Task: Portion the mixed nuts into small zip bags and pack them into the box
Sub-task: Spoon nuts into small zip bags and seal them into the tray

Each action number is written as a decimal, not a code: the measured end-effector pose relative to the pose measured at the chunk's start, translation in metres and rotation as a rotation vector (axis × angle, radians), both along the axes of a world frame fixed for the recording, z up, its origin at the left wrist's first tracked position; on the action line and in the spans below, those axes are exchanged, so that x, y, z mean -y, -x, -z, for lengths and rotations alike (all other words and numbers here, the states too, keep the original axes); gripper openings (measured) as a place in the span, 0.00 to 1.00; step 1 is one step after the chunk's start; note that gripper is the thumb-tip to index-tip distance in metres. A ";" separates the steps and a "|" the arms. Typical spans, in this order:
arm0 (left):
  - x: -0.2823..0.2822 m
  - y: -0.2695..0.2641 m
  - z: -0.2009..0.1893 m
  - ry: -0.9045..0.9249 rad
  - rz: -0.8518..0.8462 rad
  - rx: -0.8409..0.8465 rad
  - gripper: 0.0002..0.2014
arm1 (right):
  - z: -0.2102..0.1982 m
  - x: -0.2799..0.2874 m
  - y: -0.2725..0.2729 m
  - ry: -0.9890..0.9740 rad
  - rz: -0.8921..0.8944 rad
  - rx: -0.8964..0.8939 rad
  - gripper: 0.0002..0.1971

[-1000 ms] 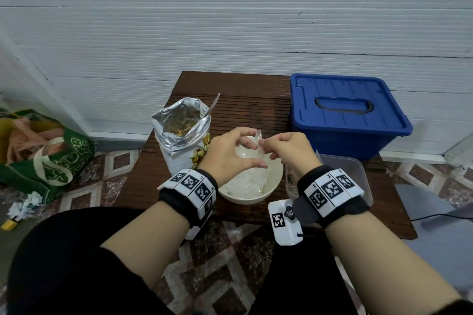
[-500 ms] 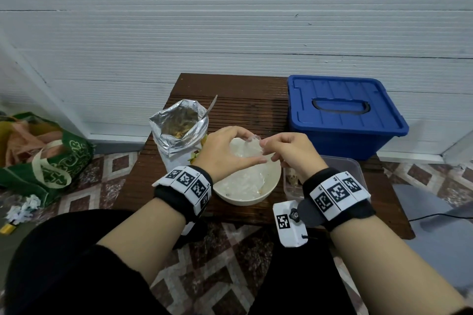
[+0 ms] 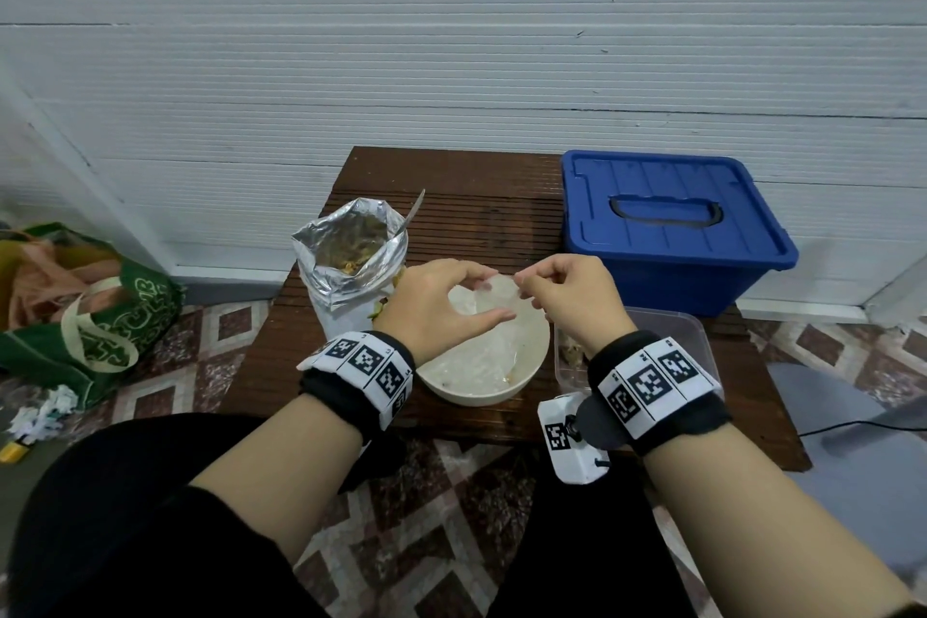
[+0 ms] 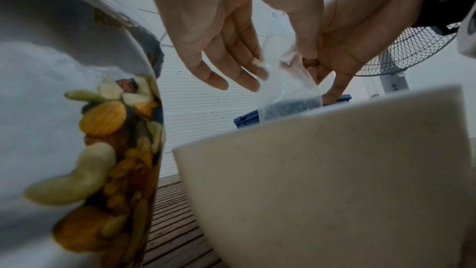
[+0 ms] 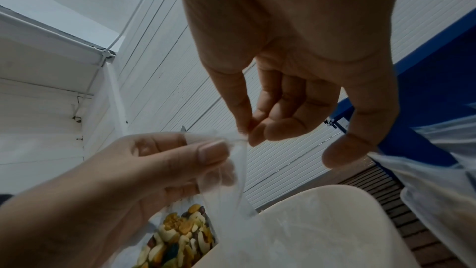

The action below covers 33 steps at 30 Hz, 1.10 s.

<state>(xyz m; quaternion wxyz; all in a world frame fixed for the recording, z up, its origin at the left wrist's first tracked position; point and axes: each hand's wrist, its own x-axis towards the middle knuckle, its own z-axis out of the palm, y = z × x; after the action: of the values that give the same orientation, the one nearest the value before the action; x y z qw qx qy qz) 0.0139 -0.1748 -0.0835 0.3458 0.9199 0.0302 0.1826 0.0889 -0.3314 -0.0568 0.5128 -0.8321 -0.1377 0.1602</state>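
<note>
A small clear zip bag (image 3: 501, 305) hangs over the cream bowl (image 3: 481, 397) and looks empty. My left hand (image 3: 482, 289) pinches its top edge from the left, thumb below. My right hand (image 3: 522, 287) pinches the same edge from the right. In the right wrist view the right hand (image 5: 248, 138) nips the bag's rim (image 5: 238, 170) with thumb and forefinger, while the left hand (image 5: 206, 150) holds the other side. The open foil nut bag (image 3: 351, 261) stands left of the bowl. The blue box (image 3: 672, 221) sits shut at the back right.
A spoon handle (image 3: 415, 211) sticks out of the nut bag. A clear plastic tub (image 3: 677, 334) stands right of the bowl, before the blue box. A green shopping bag (image 3: 100, 311) lies on the floor at left. A fan (image 4: 401, 34) stands at the right.
Both hands stay on the zip bag's top edge over the bowl. They have shifted slightly away from me, and the left thumb has spread lower.
</note>
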 end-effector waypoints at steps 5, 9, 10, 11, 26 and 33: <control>0.002 0.000 0.001 0.009 -0.010 0.046 0.20 | -0.001 -0.002 0.000 -0.041 0.024 0.002 0.06; 0.002 0.000 -0.006 0.107 -0.024 0.091 0.20 | -0.003 -0.002 -0.001 -0.153 0.065 -0.036 0.10; 0.001 0.000 -0.009 0.139 -0.029 0.100 0.20 | -0.004 -0.003 -0.001 -0.187 0.085 -0.050 0.12; 0.001 0.001 -0.013 0.172 -0.034 0.114 0.19 | -0.005 -0.005 -0.002 -0.221 0.102 -0.062 0.12; -0.085 0.040 -0.081 0.206 -0.360 0.216 0.12 | -0.034 -0.084 0.004 -0.182 -0.076 0.072 0.26; -0.122 0.049 -0.066 0.228 -0.390 -0.028 0.13 | -0.037 -0.112 0.004 -0.045 -0.099 0.216 0.13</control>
<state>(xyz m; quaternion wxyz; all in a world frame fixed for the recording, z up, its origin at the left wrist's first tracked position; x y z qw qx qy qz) -0.0351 -0.0530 -0.0179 0.4053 0.8540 0.2328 0.2286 0.0849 -0.2193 -0.0194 0.5049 -0.8250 -0.2367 0.0918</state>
